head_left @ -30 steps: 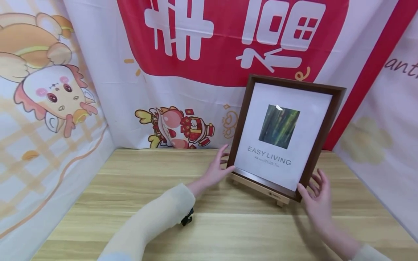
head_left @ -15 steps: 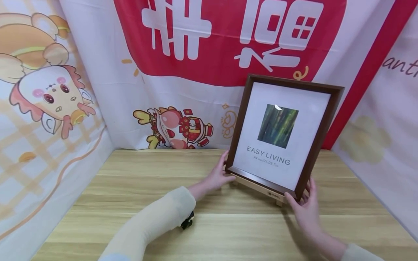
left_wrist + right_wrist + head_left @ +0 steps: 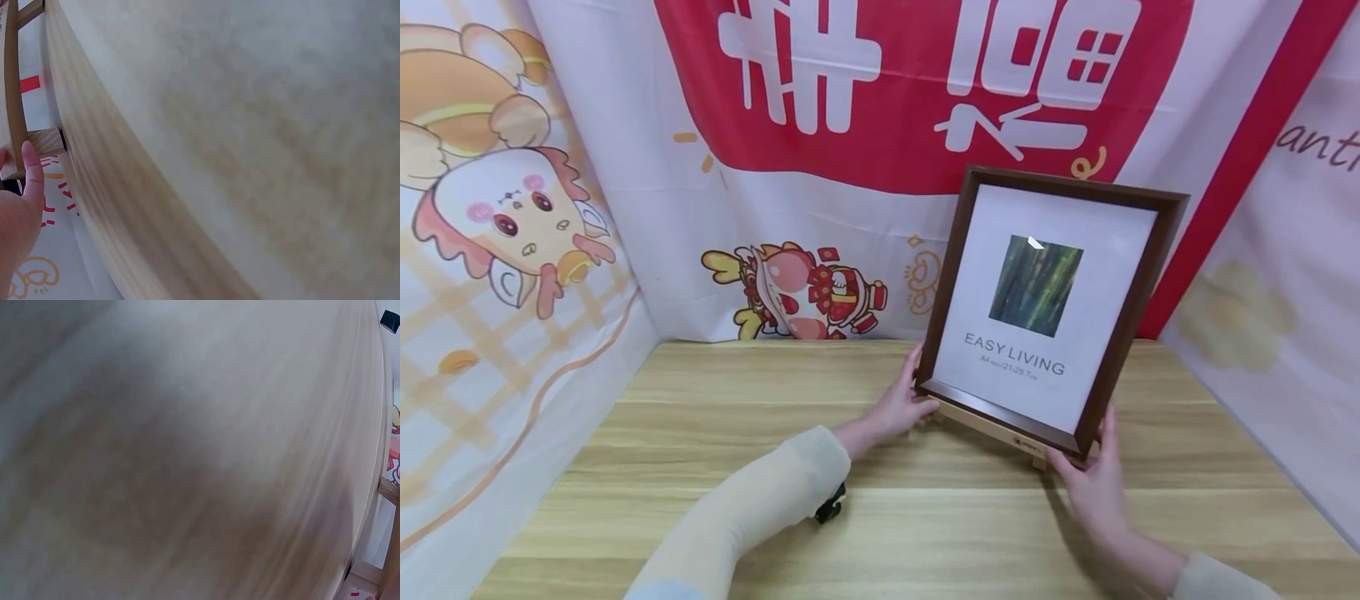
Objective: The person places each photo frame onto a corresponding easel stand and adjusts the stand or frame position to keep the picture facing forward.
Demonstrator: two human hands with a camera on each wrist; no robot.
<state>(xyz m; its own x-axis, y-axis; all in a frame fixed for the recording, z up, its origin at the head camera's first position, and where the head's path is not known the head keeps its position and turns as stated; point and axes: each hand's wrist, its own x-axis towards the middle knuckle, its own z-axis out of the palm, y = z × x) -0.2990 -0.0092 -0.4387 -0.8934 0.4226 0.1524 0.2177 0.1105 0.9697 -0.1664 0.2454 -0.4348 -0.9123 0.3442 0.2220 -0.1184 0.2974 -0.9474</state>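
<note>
A brown picture frame (image 3: 1045, 354) with a green print and "EASY LIVING" on white leans back on a small wooden easel (image 3: 988, 425), right of centre in the head view. My left hand (image 3: 895, 410) grips the lower left corner, thumb in front by the easel's ledge, fingers partly hidden behind. At the lower right corner my right hand (image 3: 1097, 493) holds on, thumb at the bottom edge and fingers along the side. The left wrist view shows the fingers of my left hand (image 3: 25, 206) at the ledge's end, near a wooden foot (image 3: 47, 142). Part of the easel (image 3: 392, 550) edges into the right wrist view.
The wood-grain table (image 3: 925, 542) runs up to a back cloth (image 3: 670, 250) with a red panel and cartoon figures. Printed cloths also hang at the left (image 3: 587, 367) and right (image 3: 1262, 350). A small black device (image 3: 831, 504) shows under the left sleeve.
Both hands have closed in on the frame's lower corners. The right hand moved left and slightly down from the side. The frame keeps its place; the head view shifted slightly.
</note>
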